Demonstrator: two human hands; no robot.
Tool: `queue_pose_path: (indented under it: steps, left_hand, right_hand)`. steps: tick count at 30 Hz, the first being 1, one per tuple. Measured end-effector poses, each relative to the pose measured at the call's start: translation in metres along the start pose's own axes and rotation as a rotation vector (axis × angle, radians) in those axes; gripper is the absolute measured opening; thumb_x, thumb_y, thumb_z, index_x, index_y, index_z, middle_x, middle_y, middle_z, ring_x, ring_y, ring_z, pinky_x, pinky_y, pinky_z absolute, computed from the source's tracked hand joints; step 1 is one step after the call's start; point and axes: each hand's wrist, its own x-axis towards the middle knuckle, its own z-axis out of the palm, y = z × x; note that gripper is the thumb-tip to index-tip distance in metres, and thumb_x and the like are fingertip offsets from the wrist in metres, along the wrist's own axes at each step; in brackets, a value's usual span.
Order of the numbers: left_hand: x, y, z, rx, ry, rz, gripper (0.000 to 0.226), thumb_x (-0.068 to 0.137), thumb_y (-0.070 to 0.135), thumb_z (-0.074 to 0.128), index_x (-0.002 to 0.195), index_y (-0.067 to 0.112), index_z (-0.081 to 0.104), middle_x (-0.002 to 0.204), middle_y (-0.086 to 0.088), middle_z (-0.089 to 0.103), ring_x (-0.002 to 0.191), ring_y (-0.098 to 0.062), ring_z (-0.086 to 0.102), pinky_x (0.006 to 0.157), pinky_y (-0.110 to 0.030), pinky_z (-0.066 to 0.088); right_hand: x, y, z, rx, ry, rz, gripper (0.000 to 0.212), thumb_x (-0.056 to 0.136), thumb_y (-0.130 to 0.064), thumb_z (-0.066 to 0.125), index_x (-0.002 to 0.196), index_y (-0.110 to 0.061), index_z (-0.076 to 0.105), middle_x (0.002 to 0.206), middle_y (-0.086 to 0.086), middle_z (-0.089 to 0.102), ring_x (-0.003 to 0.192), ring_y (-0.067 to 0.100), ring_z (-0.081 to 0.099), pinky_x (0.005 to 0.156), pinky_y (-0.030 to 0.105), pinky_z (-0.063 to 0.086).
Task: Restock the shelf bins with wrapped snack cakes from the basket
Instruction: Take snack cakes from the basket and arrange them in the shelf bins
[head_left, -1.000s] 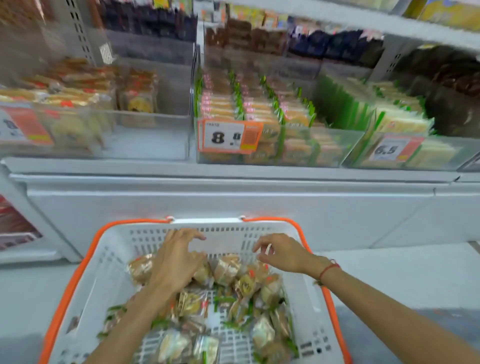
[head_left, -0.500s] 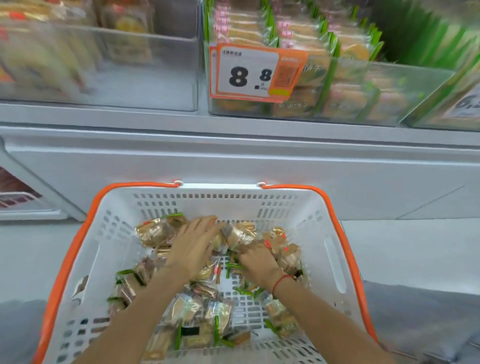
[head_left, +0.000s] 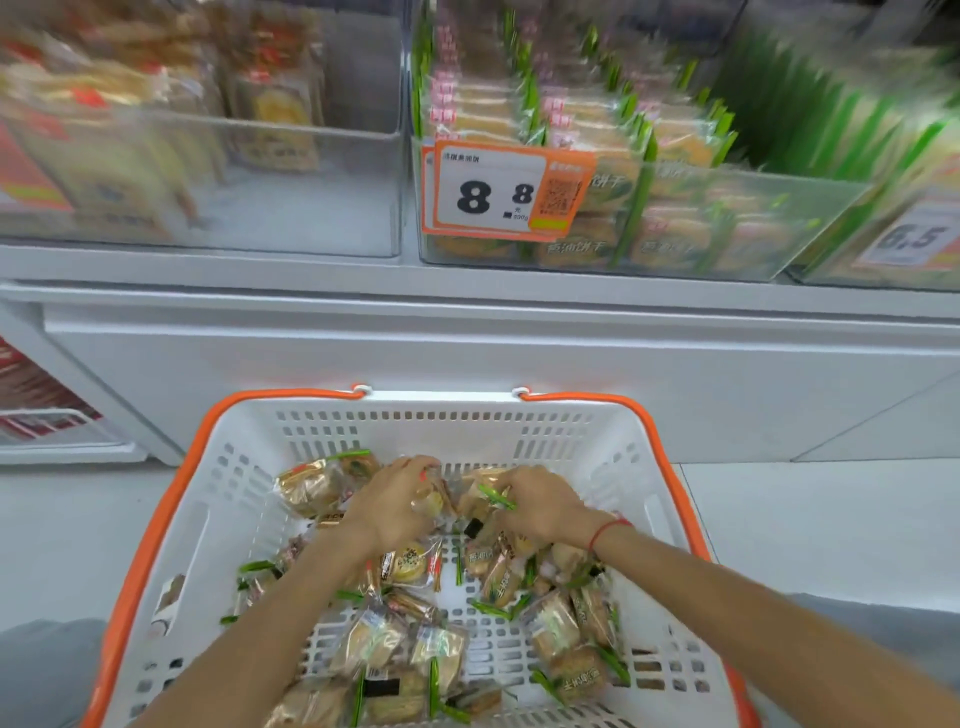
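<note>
Left hand (head_left: 390, 503) and right hand (head_left: 540, 503), both down in one white basket (head_left: 249, 467), each clench wrapped snack cakes (head_left: 410, 564); we cannot count the heaped cakes. Above, we count three clear shelf bins (head_left: 311, 156), two price tags (head_left: 506, 189) readable.

Orange price tag (head_left: 506, 192) "8.8"; white floor (head_left: 810, 525).

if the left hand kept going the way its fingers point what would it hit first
Most likely the gold-wrapped snack cakes piled just ahead of the left hand, fingers already curled on one. Past them stands the far slotted wall of the white plastic basket with orange rim. Depth is uncertain.
</note>
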Motion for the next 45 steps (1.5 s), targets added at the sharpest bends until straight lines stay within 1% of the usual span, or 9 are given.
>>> queue_pose_path:
  steps: [2, 7, 13, 17, 20, 33, 37, 42, 45]
  left_hand:
    - [-0.011, 0.014, -0.013, -0.066, 0.0, 0.012, 0.074, 0.081, 0.023, 0.074, 0.142, 0.024, 0.033, 0.14, 0.001, 0.042, 0.122, -0.017, 0.046, 0.099, -0.029, 0.042]
    - [-0.051, 0.071, -0.051, -0.066, 0.341, 0.181, 0.062, 0.073, 0.048, 0.076, 0.122, 0.035, 0.041, 0.124, 0.018, 0.046, 0.108, -0.002, 0.047, 0.082, -0.023, 0.044]
    - [-0.061, 0.131, -0.083, -0.267, 0.631, 0.288, 0.03, 0.078, 0.049, 0.071, 0.098, 0.039, 0.051, 0.098, 0.028, 0.059, 0.089, 0.008, 0.056, 0.068, -0.012, 0.043]
    - [-0.057, 0.161, -0.107, -1.088, 0.378, 0.225, 0.013, 0.086, 0.017, 0.069, 0.097, 0.023, 0.065, 0.089, 0.007, 0.073, 0.085, -0.01, 0.068, 0.07, -0.015, 0.052]
    - [-0.062, 0.175, -0.12, -1.21, 0.28, 0.238, 0.018, 0.089, 0.026, 0.064, 0.107, 0.023, 0.068, 0.098, 0.007, 0.074, 0.096, -0.006, 0.067, 0.086, -0.02, 0.05]
    - [-0.055, 0.2, -0.164, -1.065, 0.818, 0.379, 0.026, 0.083, 0.024, 0.071, 0.106, 0.029, 0.059, 0.102, 0.012, 0.065, 0.094, -0.005, 0.06, 0.071, -0.007, 0.045]
    - [-0.048, 0.211, -0.178, -0.916, 0.623, 0.442, 0.023, 0.084, 0.026, 0.07, 0.106, 0.025, 0.061, 0.098, 0.01, 0.067, 0.093, -0.005, 0.062, 0.075, -0.009, 0.047]
    - [-0.032, 0.24, -0.184, -0.714, 0.588, 0.548, 0.017, 0.089, 0.024, 0.066, 0.105, 0.02, 0.064, 0.095, 0.007, 0.069, 0.091, -0.007, 0.064, 0.075, -0.011, 0.047]
    - [-0.028, 0.249, -0.195, -0.535, 0.661, 0.547, 0.022, 0.089, 0.03, 0.065, 0.109, 0.021, 0.063, 0.098, 0.007, 0.067, 0.09, -0.005, 0.061, 0.081, -0.026, 0.051]
  right_hand:
    - [-0.008, -0.005, -0.028, 0.151, -0.018, 0.036, 0.025, 0.085, -0.019, 0.064, 0.108, -0.011, 0.064, 0.103, 0.005, 0.064, 0.092, 0.021, 0.059, 0.071, 0.026, 0.047]
    - [-0.058, -0.03, -0.106, 0.581, 0.104, 0.062, 0.013, 0.084, -0.019, 0.068, 0.093, -0.012, 0.061, 0.067, -0.001, 0.067, 0.062, 0.011, 0.061, 0.063, 0.023, 0.049]
    - [-0.109, -0.051, -0.168, 0.857, 0.291, -0.036, 0.037, 0.086, -0.036, 0.068, 0.11, -0.011, 0.058, 0.074, 0.002, 0.072, 0.066, 0.011, 0.065, 0.067, 0.024, 0.052]
    - [-0.13, -0.054, -0.204, 0.921, 0.405, -0.103, 0.034, 0.095, -0.046, 0.05, 0.104, -0.02, 0.069, 0.085, 0.002, 0.071, 0.071, 0.01, 0.064, 0.063, 0.018, 0.049]
    - [-0.134, -0.045, -0.217, 0.788, 0.509, -0.174, 0.017, 0.092, -0.035, 0.059, 0.105, -0.027, 0.067, 0.093, -0.006, 0.066, 0.081, 0.006, 0.06, 0.068, 0.017, 0.047]
    - [-0.141, -0.026, -0.238, 1.162, 0.638, -0.334, 0.021, 0.092, -0.013, 0.061, 0.11, -0.022, 0.057, 0.097, 0.0, 0.071, 0.09, 0.013, 0.067, 0.077, 0.023, 0.053]
    - [-0.144, -0.022, -0.25, 1.479, 0.514, -0.448, 0.03, 0.094, -0.006, 0.054, 0.122, -0.017, 0.054, 0.109, 0.005, 0.07, 0.094, 0.015, 0.069, 0.078, 0.027, 0.057]
    - [-0.141, -0.026, -0.25, 1.389, 0.648, -0.421, 0.002, 0.09, -0.014, 0.061, 0.09, -0.016, 0.061, 0.094, 0.001, 0.072, 0.091, 0.014, 0.066, 0.089, 0.03, 0.05]
    - [-0.148, -0.014, -0.264, 1.185, 0.829, -0.433, 0.024, 0.083, -0.013, 0.07, 0.106, -0.017, 0.064, 0.098, -0.003, 0.073, 0.094, 0.01, 0.068, 0.082, 0.025, 0.05]
